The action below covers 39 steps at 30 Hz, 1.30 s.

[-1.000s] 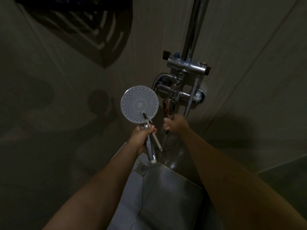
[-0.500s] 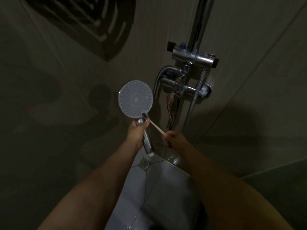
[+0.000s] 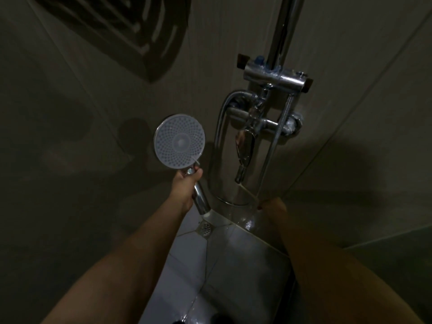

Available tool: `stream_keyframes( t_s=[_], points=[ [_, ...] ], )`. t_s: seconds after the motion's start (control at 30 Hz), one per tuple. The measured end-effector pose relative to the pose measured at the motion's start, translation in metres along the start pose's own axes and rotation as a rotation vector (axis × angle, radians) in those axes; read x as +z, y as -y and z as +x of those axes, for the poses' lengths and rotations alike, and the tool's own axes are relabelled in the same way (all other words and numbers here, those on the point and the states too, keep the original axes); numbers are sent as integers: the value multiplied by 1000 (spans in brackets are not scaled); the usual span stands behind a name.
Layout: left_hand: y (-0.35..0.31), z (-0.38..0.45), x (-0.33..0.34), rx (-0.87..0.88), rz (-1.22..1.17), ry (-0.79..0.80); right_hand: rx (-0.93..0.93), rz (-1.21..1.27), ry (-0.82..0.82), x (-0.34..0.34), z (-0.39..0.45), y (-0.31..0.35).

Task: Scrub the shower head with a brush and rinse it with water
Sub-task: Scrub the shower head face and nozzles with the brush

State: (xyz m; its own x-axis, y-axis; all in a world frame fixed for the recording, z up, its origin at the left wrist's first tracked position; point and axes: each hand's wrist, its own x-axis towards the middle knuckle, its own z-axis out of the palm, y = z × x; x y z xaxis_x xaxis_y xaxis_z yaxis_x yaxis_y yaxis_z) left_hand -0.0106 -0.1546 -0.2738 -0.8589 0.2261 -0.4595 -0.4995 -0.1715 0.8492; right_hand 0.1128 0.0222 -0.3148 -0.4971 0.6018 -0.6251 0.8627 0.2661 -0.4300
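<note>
Holding the round white shower head (image 3: pixel 179 140) up by its shiny metal handle, the left hand (image 3: pixel 185 186) grips tight. The right hand (image 3: pixel 272 206) pinches a thin white brush (image 3: pixel 248 192) under the silver tap (image 3: pixel 244 150).

The shower head (image 3: pixel 179 140) was held up to the left of the mixer tap (image 3: pixel 261 122), its face turned toward the person, its handle running down through the left hand (image 3: pixel 184 188). The spout (image 3: pixel 243 148) hung below the mixer, and the riser pipe (image 3: pixel 281 29) rose above it on the wall. The right hand (image 3: pixel 272 206) sat below the spout, holding a thin brush (image 3: pixel 249 192) that pointed up toward it. The floor drain (image 3: pixel 205 228) lay between the two forearms, near the wall's foot.
</note>
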Motion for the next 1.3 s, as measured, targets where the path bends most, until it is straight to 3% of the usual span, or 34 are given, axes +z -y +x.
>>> stream_keyframes(
  t_s=[0.17,0.3,0.47,0.63,0.77,0.9,1.13,1.23,1.3],
  points=[
    [-1,-4,-3,-6,18,6,-25,-92,13,1,1,-1],
    [-2,-3,-5,-30,1,2,-13,63,29,-1,-11,0],
    [-2,-8,-4,-19,3,2,14,-129,-35,-8,-16,6],
    [-6,-11,-7,-20,-18,21,-39,-290,19,-8,-22,19],
    [-14,-12,-9,-18,-63,59,-234,-203,106,-6,-35,60],
    [-25,-17,-7,-47,-149,87,-387,-93,0,-12,-44,97],
    [-40,-25,-10,-61,-162,119,-342,13,4,-24,-41,112],
    [-45,-25,-12,-59,-139,110,-317,62,90,-32,-37,112],
    [-50,-27,-13,-55,-122,101,-305,272,213,-33,-35,110]
  ],
)
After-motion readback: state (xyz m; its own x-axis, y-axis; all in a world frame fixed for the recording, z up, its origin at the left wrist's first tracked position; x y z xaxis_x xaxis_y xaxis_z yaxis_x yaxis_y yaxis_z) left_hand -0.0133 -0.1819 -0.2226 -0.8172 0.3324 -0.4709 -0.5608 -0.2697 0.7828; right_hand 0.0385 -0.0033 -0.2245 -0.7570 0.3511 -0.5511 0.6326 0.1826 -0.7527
